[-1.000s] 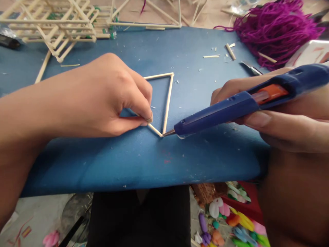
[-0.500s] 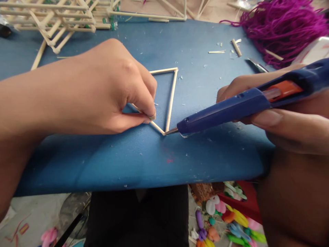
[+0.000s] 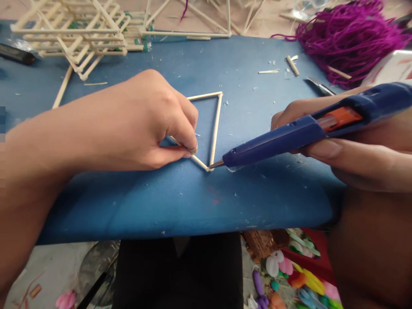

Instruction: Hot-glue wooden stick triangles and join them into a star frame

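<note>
My left hand (image 3: pixel 161 124) pinches one side of a small frame of thin wooden sticks (image 3: pixel 215 128) that lies on the blue table (image 3: pixel 144 206). Part of the frame is hidden beneath that hand. Wrapped in my right hand (image 3: pixel 334 150) is a dark blue pen-shaped glue gun (image 3: pixel 277 143) with an orange part showing in its slot. Its metal tip touches, or almost touches, the frame's near corner, where two sticks meet. A clear, shiny strand hangs under the nozzle's collar.
A stacked stick lattice (image 3: pixel 77 32) stands at the back left, beside a black marker-like object (image 3: pixel 16 54). Purple yarn (image 3: pixel 347 40) is heaped at the back right, near a cutter blade (image 3: pixel 320 87) and stick scraps (image 3: pixel 292 65). Colourful balloon-like pieces (image 3: pixel 289 274) lie below the table's front edge.
The view has shifted slightly, so more of the lattice and the black object shows. The glue gun's tip stays at the same corner, and my left hand keeps its pinch.
</note>
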{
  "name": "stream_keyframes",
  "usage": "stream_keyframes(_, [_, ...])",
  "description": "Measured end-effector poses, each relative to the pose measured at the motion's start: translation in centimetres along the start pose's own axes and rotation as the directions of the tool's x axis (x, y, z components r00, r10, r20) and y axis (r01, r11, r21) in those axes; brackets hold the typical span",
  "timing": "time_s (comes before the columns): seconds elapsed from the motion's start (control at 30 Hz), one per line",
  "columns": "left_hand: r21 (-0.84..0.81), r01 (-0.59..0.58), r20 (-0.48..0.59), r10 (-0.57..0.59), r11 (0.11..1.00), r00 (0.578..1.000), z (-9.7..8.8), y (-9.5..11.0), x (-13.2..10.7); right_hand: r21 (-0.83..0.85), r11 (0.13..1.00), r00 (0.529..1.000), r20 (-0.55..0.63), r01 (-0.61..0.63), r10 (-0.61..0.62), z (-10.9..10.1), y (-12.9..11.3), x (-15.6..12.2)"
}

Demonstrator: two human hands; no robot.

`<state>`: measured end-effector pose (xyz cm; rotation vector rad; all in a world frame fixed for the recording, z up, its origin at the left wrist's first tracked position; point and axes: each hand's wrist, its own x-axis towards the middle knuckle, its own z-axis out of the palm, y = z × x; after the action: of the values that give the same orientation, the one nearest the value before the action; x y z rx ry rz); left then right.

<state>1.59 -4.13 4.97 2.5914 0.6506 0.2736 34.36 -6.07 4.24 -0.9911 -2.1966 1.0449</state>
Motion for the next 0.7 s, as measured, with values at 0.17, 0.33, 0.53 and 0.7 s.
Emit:
stream_keyframes(0.17, [0.019,-0.001,0.003,0.001,1.000,1.000,0.05,0.18,-0.06,-0.039,0.999,0.996,0.088,0.024,-0.021,-0.24,-0.17,-0.12])
stream_keyframes(0.33, [0.024,-0.024,-0.016,0.024,0.999,1.000,0.24,-0.01,-0.14,0.004,1.000,0.998,0.063,0.029,-0.029,0.12,-0.49,-0.38])
stream_keyframes(0.53, [0.065,-0.082,0.014,0.082,0.994,0.997,-0.21,0.39,0.05,-0.013,1.000,0.997,0.076,0.020,-0.019,-0.17,-0.50,-0.37])
stream_keyframes(0.7, [0.074,-0.097,0.018,0.096,0.993,0.995,-0.45,0.60,0.04,-0.019,0.999,0.994,0.098,0.042,-0.040,-0.07,-0.76,-0.32])
